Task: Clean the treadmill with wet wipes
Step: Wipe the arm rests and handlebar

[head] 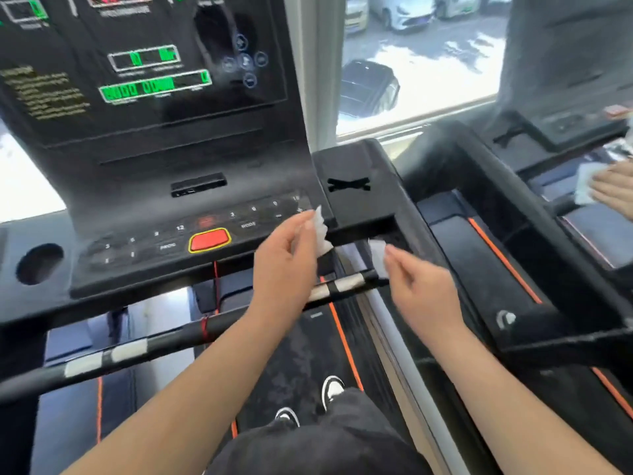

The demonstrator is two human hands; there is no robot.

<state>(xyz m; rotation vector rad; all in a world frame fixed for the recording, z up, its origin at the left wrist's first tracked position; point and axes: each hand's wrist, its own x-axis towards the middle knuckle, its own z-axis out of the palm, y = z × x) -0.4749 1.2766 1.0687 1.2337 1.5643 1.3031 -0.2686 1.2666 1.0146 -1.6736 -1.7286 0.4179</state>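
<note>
as both hands pinch wipe material at the console's right end, no wiping contact is made yet.

at 9 o'clock sits the cup holder; next, the treadmill console with its red stop button and red safety cord below it. left hand pinches a wet wipe over the keypad edge. right hand pinches a second white piece; whether the two join cannot be told. judged light, limp and damp: grip a bunched fold, not a corner. obstruction: the taped handlebar under the hands. at 2 o'clock, another person's hand presses another wipe on the neighbouring treadmill.
</note>
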